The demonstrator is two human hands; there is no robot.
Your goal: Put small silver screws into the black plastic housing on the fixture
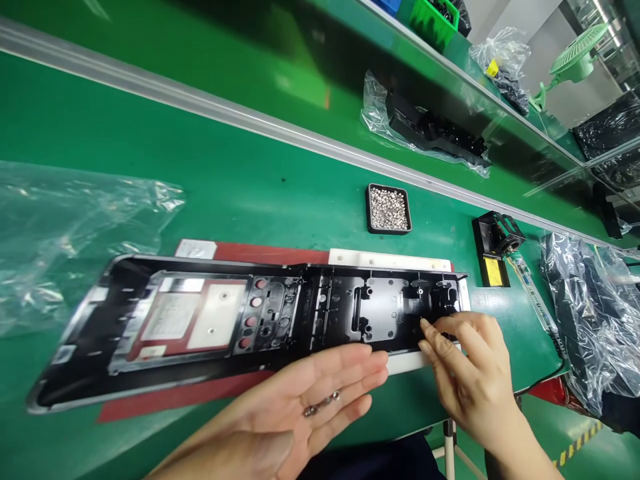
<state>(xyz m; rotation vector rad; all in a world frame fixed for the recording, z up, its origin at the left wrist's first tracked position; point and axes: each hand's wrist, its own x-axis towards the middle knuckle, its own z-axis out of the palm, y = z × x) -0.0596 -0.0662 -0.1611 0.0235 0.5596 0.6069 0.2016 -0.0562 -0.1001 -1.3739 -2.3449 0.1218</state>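
A long black plastic housing [385, 307] lies across the bench, its hollow inner side facing up. It has a clear window frame at its left end and moulded posts on the right. My left hand [300, 407] is open, palm up, in front of the housing. A few small shiny metal nuts [323, 403] rest loose on its fingers. My right hand [470, 360] is pinched shut over the housing's right part, fingertips down near its front edge. Whatever is between those fingertips is too small or hidden to make out.
Behind the housing stands a small black tray [389, 209] full of metal pieces. A soldering iron [530, 287] rests by its black stand [493, 247] at right. Plastic-wrapped parts [590, 313] lie beyond it. A clear bag [75, 233] lies at left. Red and white fixture plates [265, 253] support the housing.
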